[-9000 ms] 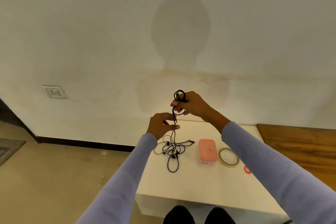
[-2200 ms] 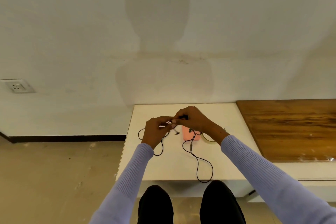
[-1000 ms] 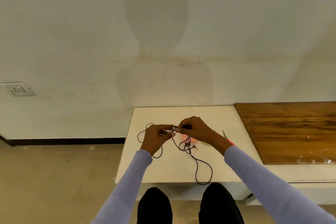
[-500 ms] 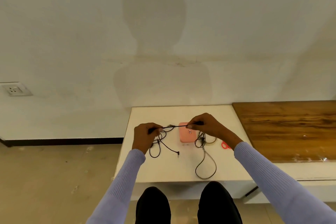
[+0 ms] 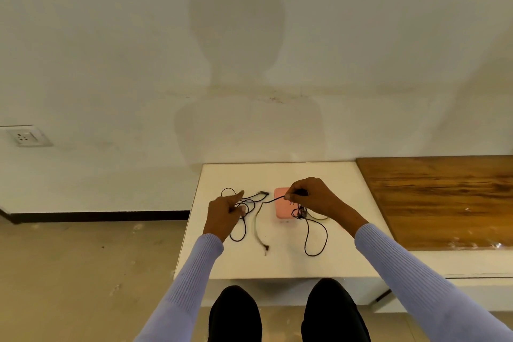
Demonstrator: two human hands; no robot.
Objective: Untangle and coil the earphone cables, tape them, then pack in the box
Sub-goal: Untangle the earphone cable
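Two black earphone cables lie apart on the white table (image 5: 277,266). My left hand (image 5: 223,212) hovers over the left cable (image 5: 241,230); its index finger points straight out while thumb and curled fingers hold the loops. My right hand (image 5: 313,198) pinches the other cable (image 5: 315,241) above the pink box (image 5: 281,209). Its earbuds bunch under the hand, a loop trails toward me, and a blurred strand (image 5: 259,230) hangs down between the hands. A tape roll (image 5: 319,218) is mostly hidden beneath my right hand.
A wooden top (image 5: 444,197) adjoins the table on the right. The wall rises just behind the table, with a socket (image 5: 25,136) far left. Bare floor lies to the left, and my knees (image 5: 236,311) are under the near edge.
The strand stretched taut between both hands half a second ago has left my left hand and swings down from the right. My left index finger has straightened.
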